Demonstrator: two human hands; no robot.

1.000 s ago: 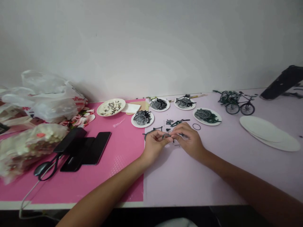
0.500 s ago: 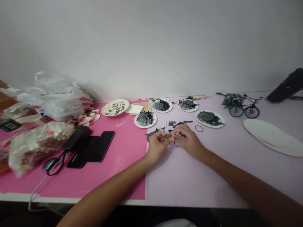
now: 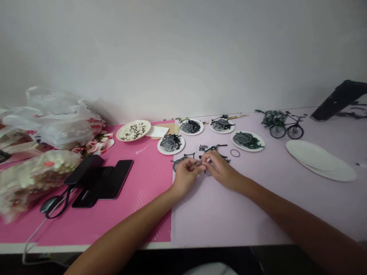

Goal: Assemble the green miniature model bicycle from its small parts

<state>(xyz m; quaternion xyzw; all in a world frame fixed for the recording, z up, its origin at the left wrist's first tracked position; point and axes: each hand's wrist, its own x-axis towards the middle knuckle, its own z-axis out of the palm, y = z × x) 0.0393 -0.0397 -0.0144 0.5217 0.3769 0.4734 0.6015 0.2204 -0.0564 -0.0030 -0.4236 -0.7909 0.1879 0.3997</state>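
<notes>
My left hand (image 3: 185, 176) and my right hand (image 3: 222, 170) meet over the light purple part of the table, fingertips pinched together on a small dark piece (image 3: 197, 163), mostly hidden by the fingers. Just left of my left hand lies a dark green part with a wheel (image 3: 177, 162). Behind the hands is a green frame-like part (image 3: 212, 148), partly covered by my right hand. A thin black ring (image 3: 235, 153) lies to its right. Plates of dark wheels and parts stand behind, one at the left (image 3: 171, 144) and one at the right (image 3: 248, 141).
Two more parts plates (image 3: 191, 127) (image 3: 221, 124) stand near the wall. Small bicycles (image 3: 286, 126) are at the back right, beside white oval plates (image 3: 321, 158) and a black object (image 3: 338, 100). Phones (image 3: 116, 179), plastic bags (image 3: 60, 122) and a plate of small pieces (image 3: 133, 130) are left.
The view has shifted a little, so most things appear slightly further left. Both hands remain pinched together, with only small finger movement.
</notes>
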